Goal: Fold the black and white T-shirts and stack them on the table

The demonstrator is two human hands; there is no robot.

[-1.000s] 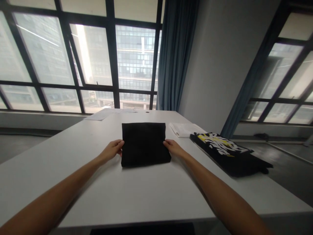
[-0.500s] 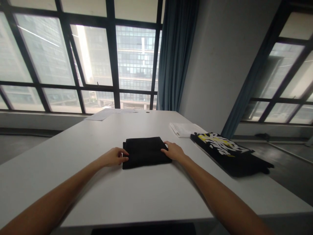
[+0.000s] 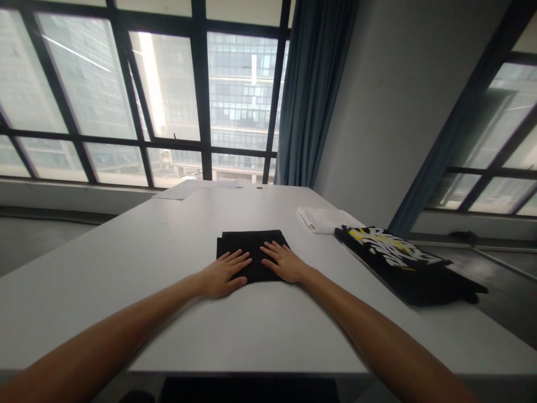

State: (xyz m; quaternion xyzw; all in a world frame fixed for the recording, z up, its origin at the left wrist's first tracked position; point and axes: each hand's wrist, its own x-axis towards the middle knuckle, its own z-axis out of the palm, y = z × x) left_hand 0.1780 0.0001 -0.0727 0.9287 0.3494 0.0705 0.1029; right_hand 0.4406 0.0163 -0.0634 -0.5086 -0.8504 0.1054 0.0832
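Observation:
A black folded cloth item, seemingly a garment (image 3: 254, 242), lies flat as a rectangle on the white table (image 3: 235, 330). My left hand (image 3: 224, 274) rests palm down over its left near part, fingers spread. On its right part lies my right hand (image 3: 285, 262), also flat with fingers apart. Neither hand grips the fabric; both cover some of its near half.
To the right, a folded white cloth (image 3: 325, 220) lies beside black clothing with a white and yellow print (image 3: 390, 246), which reaches the table's right edge. White papers (image 3: 180, 190) lie at the far left. Behind are windows and a blue curtain (image 3: 319, 95).
Both hands have let go of the black cloth's side edges and moved inward onto its top, fingers now spread flat. The view has shifted slightly.

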